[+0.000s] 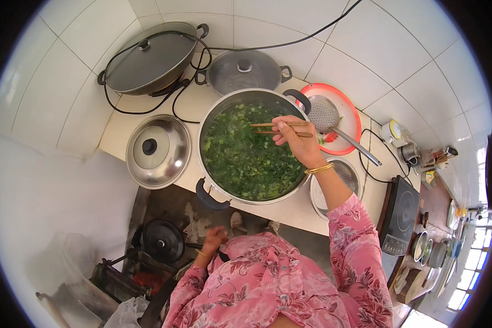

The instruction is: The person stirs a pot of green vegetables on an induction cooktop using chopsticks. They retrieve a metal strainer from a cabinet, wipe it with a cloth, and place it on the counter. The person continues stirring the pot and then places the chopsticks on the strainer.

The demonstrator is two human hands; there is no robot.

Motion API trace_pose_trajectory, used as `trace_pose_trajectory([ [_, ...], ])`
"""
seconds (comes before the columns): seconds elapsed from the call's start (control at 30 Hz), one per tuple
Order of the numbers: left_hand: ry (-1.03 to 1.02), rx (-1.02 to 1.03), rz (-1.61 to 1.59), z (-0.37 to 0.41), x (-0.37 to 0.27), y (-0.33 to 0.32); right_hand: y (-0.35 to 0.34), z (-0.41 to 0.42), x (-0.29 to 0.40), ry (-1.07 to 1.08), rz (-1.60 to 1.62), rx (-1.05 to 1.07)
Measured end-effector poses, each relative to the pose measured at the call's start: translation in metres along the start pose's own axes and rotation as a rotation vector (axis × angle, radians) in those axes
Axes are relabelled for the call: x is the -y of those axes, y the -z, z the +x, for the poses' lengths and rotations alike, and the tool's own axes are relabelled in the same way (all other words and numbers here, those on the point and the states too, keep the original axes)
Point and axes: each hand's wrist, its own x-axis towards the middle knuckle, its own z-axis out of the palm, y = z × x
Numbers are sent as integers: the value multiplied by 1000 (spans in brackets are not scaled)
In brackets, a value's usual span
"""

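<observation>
My right hand (295, 139) holds a pair of wooden chopsticks (266, 125) over a large metal pot (252, 201). Chopped leafy greens in liquid (246, 160) fill much of the pot, and the chopstick tips are at or just above them. My left hand (215, 238) hangs low near my body, below the counter edge, with its fingers curled; whether it holds anything is unclear. A steel lid with a glass centre and black knob (158, 151) lies left of the pot. Right of the pot, a perforated skimmer (322, 112) rests on a red-rimmed plate (357, 123).
A lidded wok (151, 61) and a lidded pot (246, 74) stand at the back, with a black cable (176, 102) looping around them. A perforated steel strainer (344, 174) is beside the pot. An induction cooker (402, 213) sits farther right. A lidded black pan (162, 242) is below left.
</observation>
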Motion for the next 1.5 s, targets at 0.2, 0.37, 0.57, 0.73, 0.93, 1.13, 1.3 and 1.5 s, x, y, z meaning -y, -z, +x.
trace_pose_trajectory([
  [0.2,13,-19,-8,-5,-14,0,-27,-5,22,29,153,35],
  [0.37,15,3,-24,-4,-12,-1,-45,-6,-8,-110,309,120],
  [0.57,60,36,-49,2,-15,-2,-1,-17,-36,-309,351,8],
  [0.73,85,24,-63,2,-21,-7,41,-31,-9,-300,295,-111],
  [0.93,68,5,23,-3,-21,-12,57,-47,14,-214,176,-97],
  [1.13,25,48,77,2,-12,-16,44,-46,-11,-245,132,31],
  [1.3,26,51,5,5,-7,-13,77,-70,69,-167,-45,-18],
  [1.5,50,68,153,-2,-25,-36,115,-134,55,-42,60,-242],
])
